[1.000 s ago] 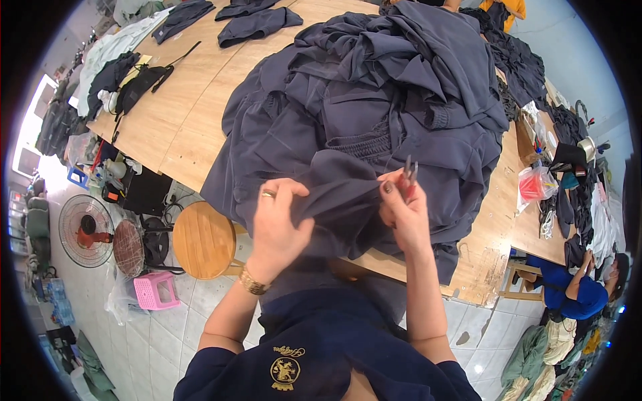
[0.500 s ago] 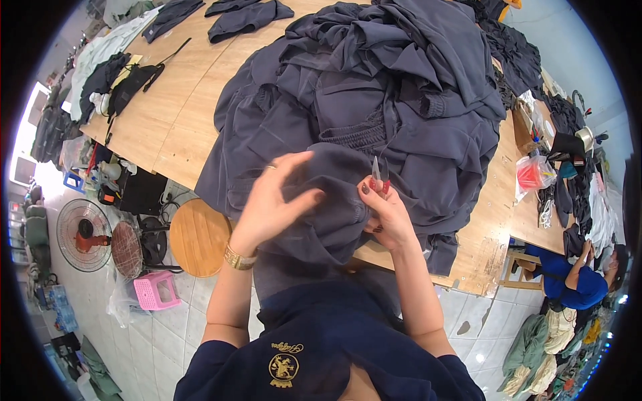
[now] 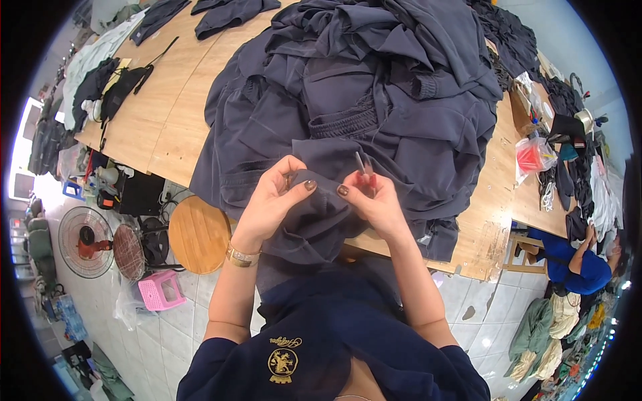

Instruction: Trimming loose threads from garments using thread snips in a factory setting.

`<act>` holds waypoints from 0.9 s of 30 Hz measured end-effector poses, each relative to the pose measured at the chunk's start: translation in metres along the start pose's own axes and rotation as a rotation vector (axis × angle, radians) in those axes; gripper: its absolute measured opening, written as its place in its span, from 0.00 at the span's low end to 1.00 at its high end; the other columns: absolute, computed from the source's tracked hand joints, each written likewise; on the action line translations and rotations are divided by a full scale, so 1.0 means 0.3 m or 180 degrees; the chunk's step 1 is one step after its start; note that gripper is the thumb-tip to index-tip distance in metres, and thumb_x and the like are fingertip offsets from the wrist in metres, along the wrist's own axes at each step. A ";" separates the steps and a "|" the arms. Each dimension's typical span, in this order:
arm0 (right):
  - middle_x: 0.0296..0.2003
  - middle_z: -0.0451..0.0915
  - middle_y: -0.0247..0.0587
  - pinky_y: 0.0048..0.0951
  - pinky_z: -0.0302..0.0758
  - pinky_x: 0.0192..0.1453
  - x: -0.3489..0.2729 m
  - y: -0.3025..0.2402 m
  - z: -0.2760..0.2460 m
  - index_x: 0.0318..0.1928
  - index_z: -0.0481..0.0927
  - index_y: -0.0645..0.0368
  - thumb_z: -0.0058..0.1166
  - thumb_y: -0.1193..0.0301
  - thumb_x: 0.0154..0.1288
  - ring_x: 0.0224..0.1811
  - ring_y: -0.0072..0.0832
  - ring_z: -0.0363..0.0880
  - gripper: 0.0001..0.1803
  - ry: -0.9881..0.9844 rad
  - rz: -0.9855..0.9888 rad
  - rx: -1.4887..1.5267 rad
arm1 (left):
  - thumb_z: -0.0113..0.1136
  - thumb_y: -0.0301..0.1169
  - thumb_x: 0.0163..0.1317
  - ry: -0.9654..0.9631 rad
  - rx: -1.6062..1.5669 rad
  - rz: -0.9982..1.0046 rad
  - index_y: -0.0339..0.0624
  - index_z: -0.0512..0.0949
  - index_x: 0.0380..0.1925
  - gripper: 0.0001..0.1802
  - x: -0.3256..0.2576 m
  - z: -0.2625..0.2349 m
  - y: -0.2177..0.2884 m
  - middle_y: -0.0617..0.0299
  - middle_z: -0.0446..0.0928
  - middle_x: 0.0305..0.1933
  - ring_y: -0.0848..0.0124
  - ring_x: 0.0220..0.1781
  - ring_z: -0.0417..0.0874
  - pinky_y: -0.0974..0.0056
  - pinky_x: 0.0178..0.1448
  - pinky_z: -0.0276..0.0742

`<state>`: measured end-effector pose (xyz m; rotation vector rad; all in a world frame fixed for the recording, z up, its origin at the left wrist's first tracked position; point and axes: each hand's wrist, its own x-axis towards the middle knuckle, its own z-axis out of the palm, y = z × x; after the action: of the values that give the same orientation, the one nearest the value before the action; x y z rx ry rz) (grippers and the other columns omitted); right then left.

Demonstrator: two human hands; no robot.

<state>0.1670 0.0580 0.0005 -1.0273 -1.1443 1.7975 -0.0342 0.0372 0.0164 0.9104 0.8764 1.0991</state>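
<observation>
Thumb and fingers of my left hand are closed on the edge of a dark grey garment, which hangs over the table's near edge toward my lap. Small thread snips with red handles sit in my right hand, blades pointing up and away, slightly blurred. My right thumb and fingers also press against the same cloth, a short way from my left thumb. Just beyond both hands lies a large heap of dark grey garments, some with gathered elastic waistbands.
The heap covers much of a wooden table. To the left are a round wooden stool, a pink plastic stool and a fan. A person in blue sits at the far right, near piled cloth.
My left hand has come down onto the garment and closed on it. My right hand has shifted slightly left with the snips, their blades now nearer together.
</observation>
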 end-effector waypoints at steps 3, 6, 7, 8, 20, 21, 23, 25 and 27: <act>0.23 0.73 0.23 0.14 0.62 0.30 0.006 0.018 -0.001 0.29 0.77 0.61 0.61 0.70 0.60 0.26 0.09 0.65 0.09 0.0251 -0.0451 -0.0735 | 0.58 0.23 0.62 0.0114 -0.0200 -0.0100 0.40 0.69 0.36 0.07 0.003 0.006 -0.015 0.71 0.73 0.34 0.86 0.37 0.71 0.80 0.43 0.67; 0.22 0.71 0.24 0.15 0.60 0.28 0.008 0.021 0.030 0.28 0.75 0.61 0.60 0.70 0.61 0.25 0.09 0.63 0.09 0.0532 -0.0780 -0.0745 | 0.55 0.21 0.62 0.0165 -0.0376 -0.0073 0.40 0.70 0.38 0.06 0.006 0.006 -0.033 0.70 0.73 0.35 0.86 0.38 0.71 0.79 0.45 0.68; 0.21 0.70 0.23 0.15 0.60 0.27 0.007 0.022 0.036 0.28 0.74 0.61 0.59 0.70 0.61 0.25 0.09 0.63 0.10 0.0767 -0.0950 -0.0750 | 0.54 0.21 0.62 0.0199 -0.0461 -0.0031 0.39 0.70 0.40 0.07 0.006 0.010 -0.034 0.69 0.73 0.36 0.86 0.40 0.72 0.79 0.46 0.69; 0.21 0.70 0.23 0.15 0.60 0.27 0.004 0.027 0.032 0.28 0.74 0.61 0.59 0.70 0.61 0.25 0.09 0.63 0.10 0.0760 -0.0959 -0.0750 | 0.54 0.21 0.62 0.0202 -0.0457 -0.0020 0.39 0.70 0.40 0.07 0.005 0.017 -0.032 0.69 0.73 0.36 0.86 0.40 0.72 0.79 0.46 0.69; 0.15 0.66 0.37 0.27 0.62 0.22 -0.055 -0.001 0.045 0.27 0.69 0.61 0.61 0.60 0.59 0.15 0.28 0.63 0.19 0.0554 -0.1301 -0.2222 | 0.58 0.18 0.58 -0.0011 0.0612 0.0336 0.31 0.75 0.50 0.17 -0.005 0.028 -0.002 0.61 0.79 0.43 0.79 0.44 0.79 0.75 0.52 0.74; 0.15 0.67 0.37 0.28 0.62 0.21 -0.054 0.002 0.043 0.26 0.69 0.61 0.61 0.60 0.58 0.14 0.30 0.64 0.19 0.0584 -0.1462 -0.2448 | 0.58 0.18 0.58 -0.0010 0.0612 0.0340 0.31 0.75 0.50 0.17 -0.004 0.028 -0.001 0.61 0.79 0.43 0.79 0.44 0.79 0.75 0.52 0.74; 0.15 0.69 0.36 0.30 0.63 0.20 -0.057 -0.004 0.046 0.24 0.70 0.59 0.62 0.59 0.57 0.14 0.32 0.67 0.19 0.0651 -0.1535 -0.2645 | 0.60 0.17 0.55 0.0055 0.0595 0.0293 0.31 0.74 0.51 0.21 -0.005 0.027 0.001 0.59 0.80 0.44 0.77 0.45 0.80 0.73 0.53 0.75; 0.17 0.70 0.35 0.30 0.63 0.20 -0.063 -0.011 0.049 0.25 0.71 0.58 0.62 0.58 0.56 0.15 0.31 0.69 0.19 0.0646 -0.1710 -0.2989 | 0.60 0.17 0.55 0.0041 0.0594 0.0299 0.31 0.73 0.52 0.22 -0.006 0.025 0.003 0.58 0.80 0.44 0.77 0.45 0.80 0.73 0.53 0.75; 0.18 0.71 0.35 0.30 0.64 0.20 -0.065 -0.006 0.048 0.25 0.71 0.58 0.63 0.58 0.55 0.15 0.31 0.70 0.18 0.0643 -0.1823 -0.3152 | 0.59 0.16 0.55 0.0014 0.0590 0.0309 0.31 0.73 0.53 0.22 -0.006 0.029 0.005 0.57 0.80 0.44 0.77 0.45 0.80 0.73 0.52 0.75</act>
<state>0.1620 0.0365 0.0106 -1.1826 -1.9993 0.6127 -0.0271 0.0344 0.0213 1.1140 0.9573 1.1161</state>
